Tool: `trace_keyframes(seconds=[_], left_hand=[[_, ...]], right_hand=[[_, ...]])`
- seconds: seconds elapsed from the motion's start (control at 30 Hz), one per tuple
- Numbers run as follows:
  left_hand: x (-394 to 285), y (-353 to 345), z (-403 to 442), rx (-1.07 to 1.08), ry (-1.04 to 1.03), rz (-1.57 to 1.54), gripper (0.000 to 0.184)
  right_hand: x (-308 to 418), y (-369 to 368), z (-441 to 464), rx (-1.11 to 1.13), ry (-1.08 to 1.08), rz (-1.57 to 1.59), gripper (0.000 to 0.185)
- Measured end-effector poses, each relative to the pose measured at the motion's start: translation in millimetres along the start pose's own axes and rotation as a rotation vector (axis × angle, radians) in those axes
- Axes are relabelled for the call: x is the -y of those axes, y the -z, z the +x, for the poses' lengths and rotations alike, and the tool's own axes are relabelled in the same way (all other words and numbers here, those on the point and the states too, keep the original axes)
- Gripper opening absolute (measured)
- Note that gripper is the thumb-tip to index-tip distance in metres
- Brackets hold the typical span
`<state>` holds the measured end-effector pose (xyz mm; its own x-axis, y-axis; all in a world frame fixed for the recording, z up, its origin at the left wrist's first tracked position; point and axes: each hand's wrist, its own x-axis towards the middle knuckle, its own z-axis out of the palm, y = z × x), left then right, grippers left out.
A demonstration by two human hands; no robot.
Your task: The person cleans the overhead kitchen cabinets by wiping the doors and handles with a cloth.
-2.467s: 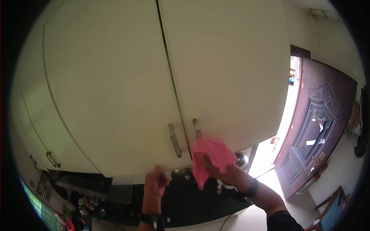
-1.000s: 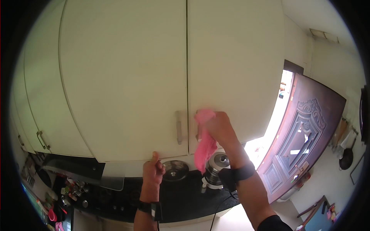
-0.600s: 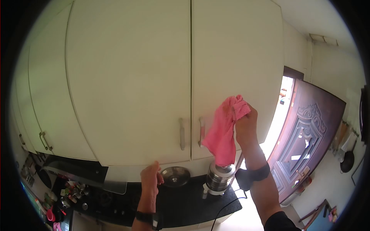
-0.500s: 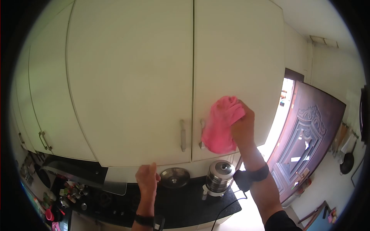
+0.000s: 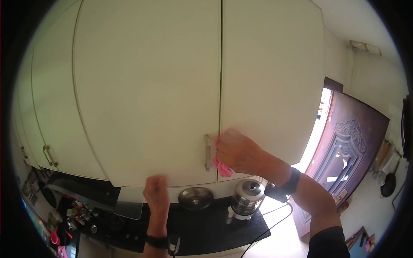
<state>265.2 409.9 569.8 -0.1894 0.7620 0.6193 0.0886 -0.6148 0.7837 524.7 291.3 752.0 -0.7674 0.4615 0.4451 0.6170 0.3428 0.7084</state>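
Observation:
My right hand (image 5: 235,150) is closed round a pink cloth (image 5: 223,168) at the lower inner corner of the right cabinet door (image 5: 266,86); the hand covers that door's handle and most of the cloth. Just left of it, the left door's metal handle (image 5: 208,153) shows uncovered. My left hand (image 5: 156,191), slightly blurred, is raised at the bottom edge of the left cabinet door (image 5: 150,94), its fingers curled in; anything inside them is hidden.
Below the cabinets, a metal lid (image 5: 195,198) and a steel pot (image 5: 248,198) with a cable stand by the black countertop (image 5: 202,228). Bottles and jars (image 5: 79,215) are at the lower left. An open carved door (image 5: 344,159) is at the right.
My right hand has moved left and slightly down from the door's face to its handle, and the pink cloth is now bunched under it. My left hand has shifted slightly left.

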Motion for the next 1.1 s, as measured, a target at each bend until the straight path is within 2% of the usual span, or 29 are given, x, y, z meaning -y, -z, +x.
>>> trace_keyframes(seconds=[0.03,0.13,0.2,0.23,0.33,0.43,0.47,0.57,0.6,0.7,0.73,0.8,0.9,1.0,1.1], left_hand=[[-1,1,0,0.017,0.013,0.035,0.019],[-12,1,4,0.076,0.057,0.177,0.024],[-18,4,11,0.142,0.080,0.327,0.029],[-24,5,14,0.140,0.104,0.287,0.033],[-39,5,16,0.140,0.155,0.200,0.043],[-40,6,16,0.136,0.162,0.185,0.044],[-41,6,16,0.133,0.156,0.194,0.044],[-40,6,16,0.138,0.186,0.177,0.044],[-38,6,16,0.133,0.207,0.160,0.044],[-36,8,16,0.128,0.170,0.087,0.044],[-34,8,17,0.118,0.133,0.174,0.045],[-34,10,17,0.117,0.225,0.176,0.042],[-28,13,19,0.104,0.270,0.150,0.041],[-35,16,20,0.094,0.312,0.099,0.042],[-39,10,21,0.074,0.336,0.083,0.043]], right_hand=[[1,0,2,-0.003,0.013,-0.013,0.010],[1,-8,6,-0.047,-0.152,0.203,0.010],[11,-7,14,-0.240,-0.455,0.674,0.008],[15,-6,20,-0.337,-0.606,0.908,0.008],[17,-4,51,-0.795,-1.288,0.971,0.005],[10,-2,79,-0.933,-1.117,0.653,0.003],[12,-4,87,-0.861,-1.029,0.579,0.006],[18,-40,80,-0.422,-0.550,0.005,0.012],[22,-43,76,-0.395,-0.454,-0.048,0.016],[22,-29,65,-0.334,-0.411,0.180,0.015],[22,-10,64,-0.319,-0.357,0.128,0.016],[13,-15,55,-0.418,-0.279,0.036,0.018],[3,-22,36,-0.424,-0.586,0.037,0.017],[3,-22,38,-0.391,-0.466,-0.068,0.018],[1,-6,48,-0.272,-0.575,0.048,0.014]])
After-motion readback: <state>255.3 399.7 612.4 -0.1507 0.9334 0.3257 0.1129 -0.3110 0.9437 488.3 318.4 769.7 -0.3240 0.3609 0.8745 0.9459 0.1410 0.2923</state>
